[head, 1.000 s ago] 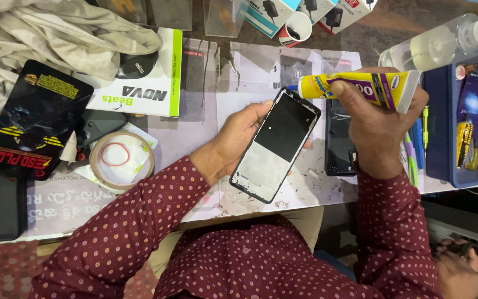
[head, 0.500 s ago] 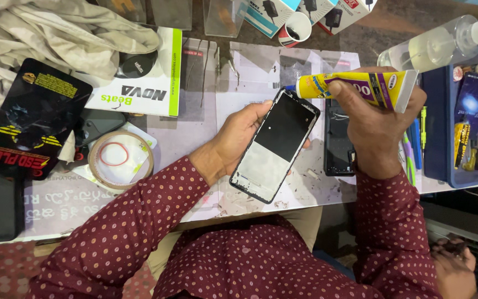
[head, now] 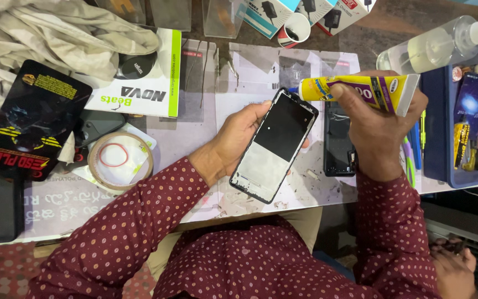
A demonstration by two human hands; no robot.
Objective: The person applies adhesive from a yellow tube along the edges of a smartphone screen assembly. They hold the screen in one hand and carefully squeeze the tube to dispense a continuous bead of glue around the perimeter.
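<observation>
The phone frame [head: 275,147] is held slanted above the middle of the work table [head: 195,138], its open inner side facing up, dark in the upper half and pale in the lower. The left hand [head: 239,138] grips it from the left: the palm and fingers lie under and along its left edge, and a fingertip shows past the right edge. The top corner of the frame meets the blue tip of the yellow glue tube [head: 360,91], which lies almost level and points left. The right hand [head: 380,124] is closed around the tube, thumb across its front, fingers wrapped behind near the flat crimped end.

Just to the right of the frame, under the right hand, a second dark phone part [head: 337,147] lies flat on the table. Further right stands a blue bin [head: 443,166] of small items, with a clear spray bottle [head: 438,47] above it. To the left lie a roll of tape [head: 120,160], a white box [head: 139,91], a black packet [head: 29,122] and crumpled cloth [head: 45,33]. A small paper cup [head: 295,27] stands at the top.
</observation>
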